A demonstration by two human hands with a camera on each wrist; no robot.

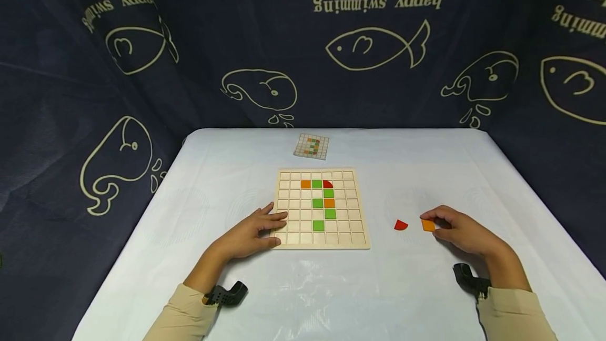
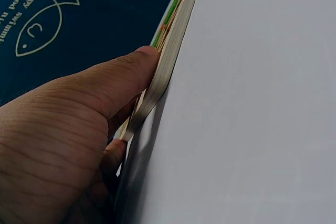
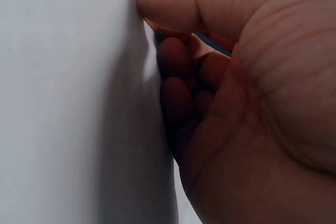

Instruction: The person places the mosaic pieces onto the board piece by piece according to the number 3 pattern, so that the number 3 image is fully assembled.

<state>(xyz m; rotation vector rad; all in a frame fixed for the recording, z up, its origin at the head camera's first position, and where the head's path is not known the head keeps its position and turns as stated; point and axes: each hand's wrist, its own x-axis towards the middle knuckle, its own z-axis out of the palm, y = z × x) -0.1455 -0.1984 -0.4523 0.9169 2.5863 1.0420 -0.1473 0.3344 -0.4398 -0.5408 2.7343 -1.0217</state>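
A square wooden grid board [image 1: 361, 214] lies in front of me, with green and orange square tiles and one red quarter-round tile set in its cells. My left hand [image 1: 247, 233] rests on the board's left edge near the front corner, fingers fairly straight; in the left wrist view its thumb [image 2: 128, 72] lies along the rim. To the right of the board, my right hand [image 1: 466, 233] pinches an orange square tile [image 1: 428, 225] between thumb and fingers, low over the table. Just left of that tile lies a loose red quarter-round tile [image 1: 401, 224].
Behind the board lies a small card [image 1: 299, 152] picturing a grid with a coloured tile pattern. A white cloth [image 1: 379, 299] covers the table. Dark blue curtains [image 1: 284, 25] with fish and whale drawings hang at the back and both sides.
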